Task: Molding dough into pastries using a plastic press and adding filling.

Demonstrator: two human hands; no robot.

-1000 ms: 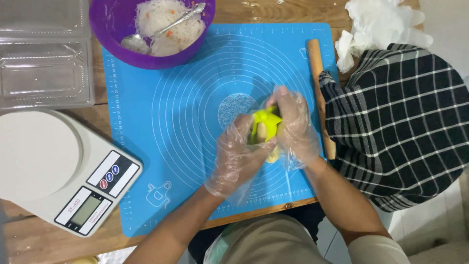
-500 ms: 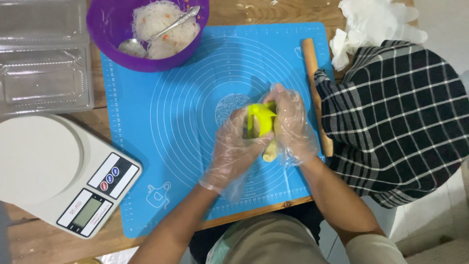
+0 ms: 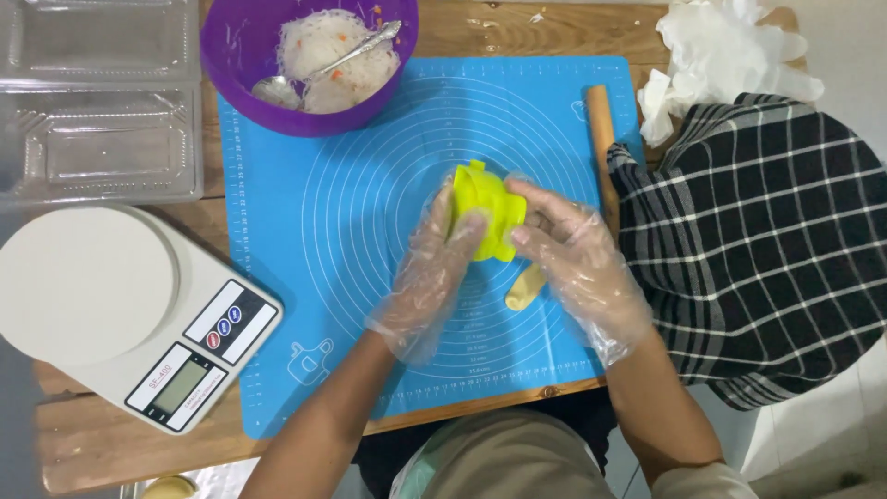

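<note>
Both my hands wear clear plastic gloves and hold a folded yellow dumpling press [image 3: 487, 205] over the blue silicone mat [image 3: 351, 185]. My left hand [image 3: 436, 273] presses on its near left side. My right hand [image 3: 575, 259] grips its right side. A strip of pale dough [image 3: 525, 288] hangs from below the press, between my hands. A purple bowl [image 3: 231, 55] with white noodle filling [image 3: 328, 60] and a metal spoon [image 3: 346, 57] stands at the mat's far left corner.
A white kitchen scale [image 3: 120, 310] sits left of the mat. Clear plastic boxes [image 3: 102, 102] lie at the far left. A wooden rolling pin [image 3: 601, 139] lies along the mat's right edge, beside a black checked cloth [image 3: 767, 249] and crumpled plastic gloves [image 3: 721, 51].
The yellow press has been squeezed and turned a little between my hands. A strip of dough now shows below it. The hands stay over the same part of the mat.
</note>
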